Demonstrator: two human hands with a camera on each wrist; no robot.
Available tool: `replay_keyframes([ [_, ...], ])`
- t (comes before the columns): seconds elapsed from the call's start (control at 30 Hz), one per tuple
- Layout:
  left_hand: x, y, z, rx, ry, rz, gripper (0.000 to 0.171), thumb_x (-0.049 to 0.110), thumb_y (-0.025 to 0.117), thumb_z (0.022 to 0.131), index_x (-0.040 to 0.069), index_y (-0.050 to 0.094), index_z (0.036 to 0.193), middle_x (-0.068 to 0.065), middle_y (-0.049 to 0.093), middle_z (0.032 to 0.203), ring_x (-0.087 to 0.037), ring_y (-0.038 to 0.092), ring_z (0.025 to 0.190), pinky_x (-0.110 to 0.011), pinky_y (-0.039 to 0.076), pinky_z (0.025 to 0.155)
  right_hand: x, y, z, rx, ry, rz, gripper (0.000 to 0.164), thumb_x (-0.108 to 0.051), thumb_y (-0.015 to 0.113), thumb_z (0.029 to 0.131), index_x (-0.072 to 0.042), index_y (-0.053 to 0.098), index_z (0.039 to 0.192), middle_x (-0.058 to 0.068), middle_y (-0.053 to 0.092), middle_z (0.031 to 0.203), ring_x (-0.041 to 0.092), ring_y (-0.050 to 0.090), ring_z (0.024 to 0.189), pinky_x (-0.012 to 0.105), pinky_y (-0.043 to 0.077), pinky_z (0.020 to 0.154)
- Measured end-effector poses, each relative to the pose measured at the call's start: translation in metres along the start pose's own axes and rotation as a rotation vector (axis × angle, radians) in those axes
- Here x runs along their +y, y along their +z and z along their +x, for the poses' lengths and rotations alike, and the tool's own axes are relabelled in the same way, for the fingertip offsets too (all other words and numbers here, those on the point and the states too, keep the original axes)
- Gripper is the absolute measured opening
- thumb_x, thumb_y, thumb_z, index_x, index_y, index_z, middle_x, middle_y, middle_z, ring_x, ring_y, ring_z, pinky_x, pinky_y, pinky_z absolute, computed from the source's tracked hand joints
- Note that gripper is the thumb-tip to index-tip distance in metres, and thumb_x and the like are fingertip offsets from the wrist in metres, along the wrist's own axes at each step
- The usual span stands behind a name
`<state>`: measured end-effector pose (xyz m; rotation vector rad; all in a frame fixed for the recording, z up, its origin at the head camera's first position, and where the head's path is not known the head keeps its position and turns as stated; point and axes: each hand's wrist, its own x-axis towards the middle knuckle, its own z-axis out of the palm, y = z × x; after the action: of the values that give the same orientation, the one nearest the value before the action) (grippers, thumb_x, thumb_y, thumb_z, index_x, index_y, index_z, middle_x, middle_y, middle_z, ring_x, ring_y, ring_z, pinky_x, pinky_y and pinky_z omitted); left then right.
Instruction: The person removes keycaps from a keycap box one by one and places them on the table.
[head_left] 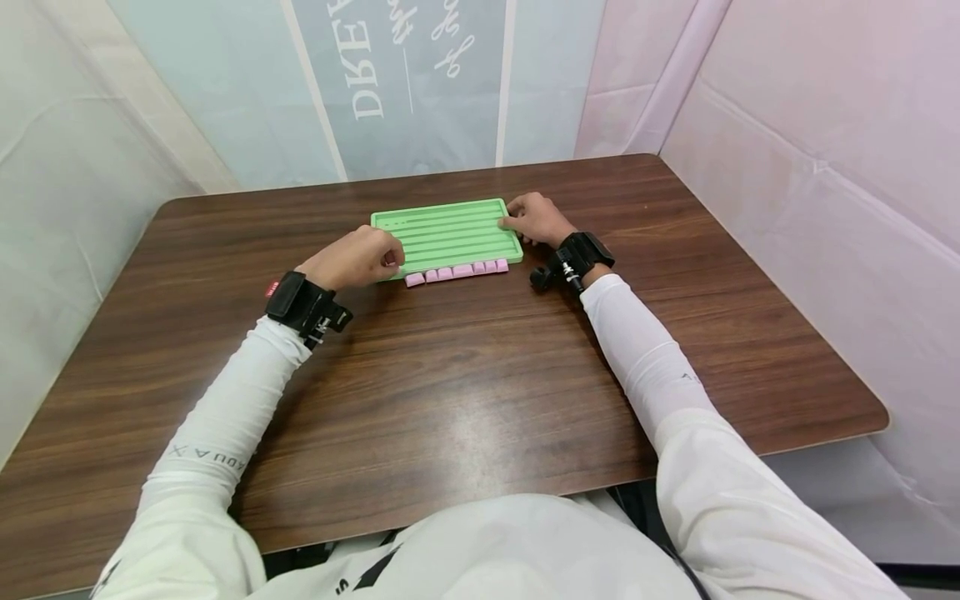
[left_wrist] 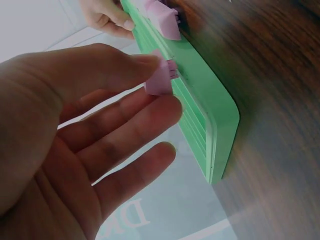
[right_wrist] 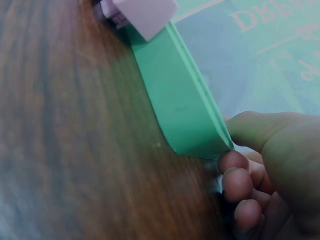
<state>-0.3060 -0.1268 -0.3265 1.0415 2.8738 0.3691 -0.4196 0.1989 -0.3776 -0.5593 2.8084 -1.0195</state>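
A green tray [head_left: 442, 232] with long parallel grooves lies on the table. Along its near side runs a row of pink keycaps [head_left: 463, 270]. My left hand [head_left: 354, 258] is at the tray's near left corner. In the left wrist view, its thumb and index finger pinch a pink keycap [left_wrist: 159, 80], stem facing the tray's side, while the other fingers stretch out loosely. At the tray's right edge is my right hand [head_left: 542, 220]. The right wrist view shows its thumb on top of the rim [right_wrist: 200, 95] and its fingers curled below, gripping the tray.
The brown wood table [head_left: 450, 375] has a rounded far right corner. Behind it hangs a light blue printed sheet [head_left: 420, 83], and a pale wall sheet [head_left: 825, 167] stands at the right. Black wrist cameras sit on both wrists.
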Motion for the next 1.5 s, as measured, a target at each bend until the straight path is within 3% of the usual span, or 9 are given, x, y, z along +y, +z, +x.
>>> replay_keyframes([
  [0.2,0.002,0.002,0.000,-0.035,-0.012,-0.022,0.020,0.006,0.063,0.091,0.001,0.067,0.110,-0.014,0.068,0.105,-0.024,0.066,0.092,-0.040,0.054,0.079,0.001,0.000,0.001,0.002,-0.003,-0.001,0.054,-0.038,0.061,0.093,-0.004,0.053,0.135,0.005,0.061,0.069,0.018,0.057,0.057,0.030,0.047,0.052],
  [0.47,0.004,0.006,0.001,-0.031,0.017,0.008,0.007,0.005,0.063,0.090,0.004,0.070,0.094,-0.009,0.068,0.093,-0.019,0.059,0.080,-0.036,0.049,0.073,0.001,0.000,0.000,-0.003,-0.001,0.000,0.054,-0.036,0.061,0.094,-0.003,0.052,0.135,0.003,0.061,0.070,0.015,0.057,0.057,0.029,0.047,0.054],
  [0.73,0.007,0.008,0.000,-0.054,-0.006,0.022,0.010,0.006,0.064,0.089,0.006,0.072,0.096,-0.008,0.069,0.094,-0.018,0.061,0.081,-0.035,0.051,0.073,0.000,0.000,0.002,-0.007,0.003,-0.008,0.053,-0.037,0.060,0.094,-0.005,0.053,0.135,0.004,0.061,0.071,0.017,0.057,0.058,0.029,0.047,0.054],
  [1.5,0.009,0.013,0.003,-0.031,0.009,0.020,0.009,0.005,0.064,0.089,0.007,0.071,0.094,-0.006,0.068,0.091,-0.017,0.059,0.079,-0.034,0.051,0.071,0.002,-0.001,0.002,-0.009,0.008,0.011,0.054,-0.036,0.061,0.094,-0.003,0.052,0.135,0.005,0.061,0.071,0.016,0.057,0.057,0.029,0.048,0.053],
])
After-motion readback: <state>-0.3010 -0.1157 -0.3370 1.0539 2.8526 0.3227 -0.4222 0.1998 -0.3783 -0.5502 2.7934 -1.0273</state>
